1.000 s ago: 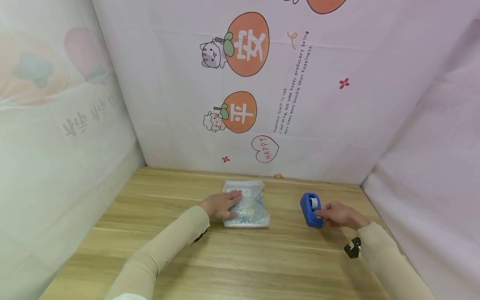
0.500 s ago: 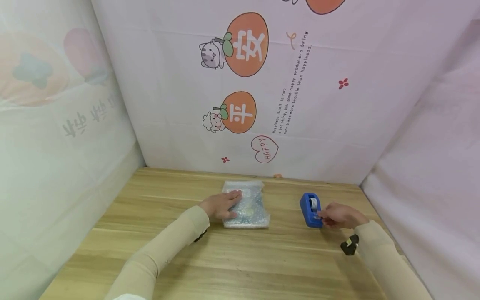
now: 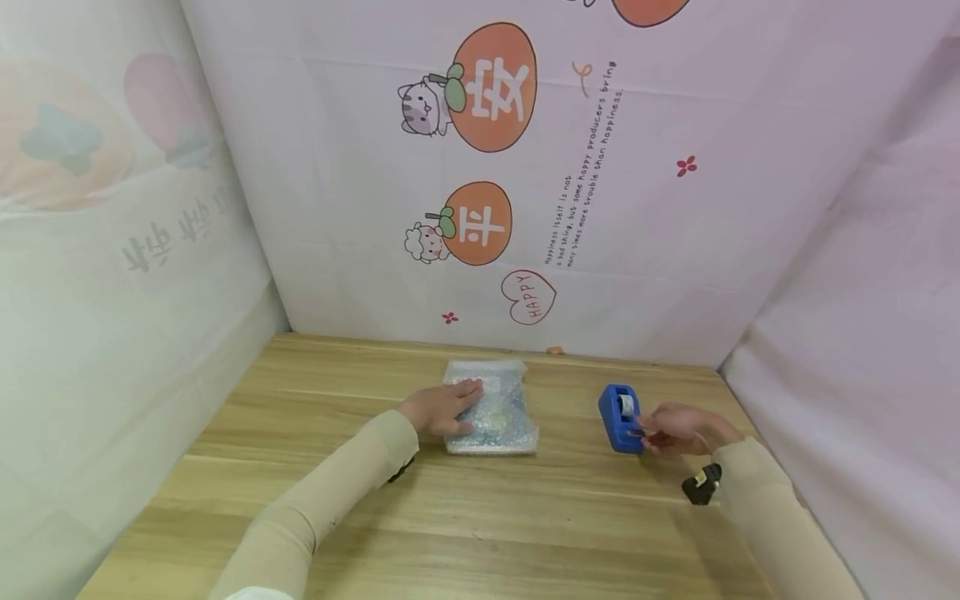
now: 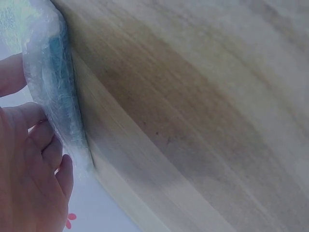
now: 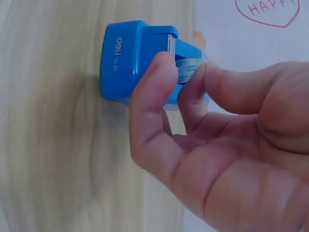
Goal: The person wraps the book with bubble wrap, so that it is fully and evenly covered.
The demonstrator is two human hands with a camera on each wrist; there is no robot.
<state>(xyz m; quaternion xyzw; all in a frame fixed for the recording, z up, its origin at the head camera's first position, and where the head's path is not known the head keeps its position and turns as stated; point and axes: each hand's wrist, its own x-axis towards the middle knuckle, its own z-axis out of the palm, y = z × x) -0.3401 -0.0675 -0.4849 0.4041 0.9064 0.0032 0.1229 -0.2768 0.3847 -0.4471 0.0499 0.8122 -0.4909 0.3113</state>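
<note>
My left hand [image 3: 446, 408] lies with outstretched fingers on a flat package in bubble wrap [image 3: 506, 408]. The left wrist view shows fingers against the edge of the bubble-wrapped package [image 4: 60, 72], which looks bluish under the clear wrap. To the right, my right hand [image 3: 678, 429] is at the near end of a blue tape dispenser [image 3: 611, 417]. Up close, the right hand [image 5: 203, 145] pinches the tape [image 5: 187, 71] between thumb and index finger, beside the metal cutter of the dispenser [image 5: 123, 63]. The middle finger curls near the cutter.
Both items stand toward the back of a wooden table [image 3: 480, 525]. A printed white cloth [image 3: 637, 308] rises behind it, with more cloth at both sides. A black wrist camera [image 3: 702, 485] hangs under the right sleeve.
The right hand's fingers have shifted slightly at the dispenser's near end, from a pointing finger to a pinch. The left hand and the package have stayed put.
</note>
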